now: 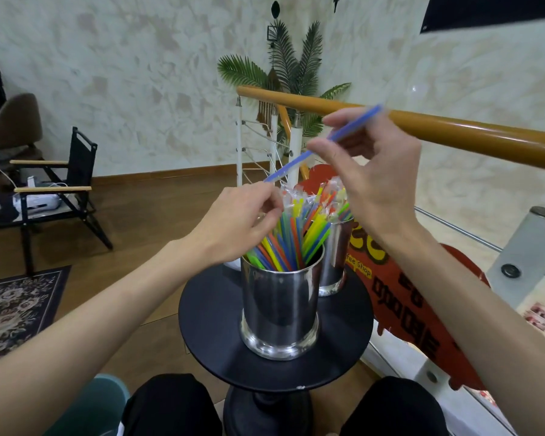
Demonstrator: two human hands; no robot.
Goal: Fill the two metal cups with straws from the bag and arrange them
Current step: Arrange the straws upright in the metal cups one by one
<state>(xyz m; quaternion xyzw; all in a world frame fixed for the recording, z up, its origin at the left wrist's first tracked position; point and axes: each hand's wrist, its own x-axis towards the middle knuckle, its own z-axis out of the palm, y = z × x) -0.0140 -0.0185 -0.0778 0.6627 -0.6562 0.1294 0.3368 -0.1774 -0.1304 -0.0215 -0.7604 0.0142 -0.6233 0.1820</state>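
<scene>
Two shiny metal cups stand on a small round black table (208,322). The near cup (279,309) holds several coloured straws (288,243) in clear wrappers, leaning to the right. The far cup (335,262) stands behind it to the right, also with straws in it, partly hidden by my right wrist. My right hand (375,171) pinches a blue straw (296,165) above the cups, tilted up to the right. My left hand (243,221) has its fingers curled on the tops of the straws in the near cup. No bag is in view.
An orange wooden handrail (453,127) runs across behind the cups, with a glass panel below on the right. A red sign (416,309) leans beside the table. A folding chair (60,190) and a patterned rug (16,309) are on the left. My knees sit under the table.
</scene>
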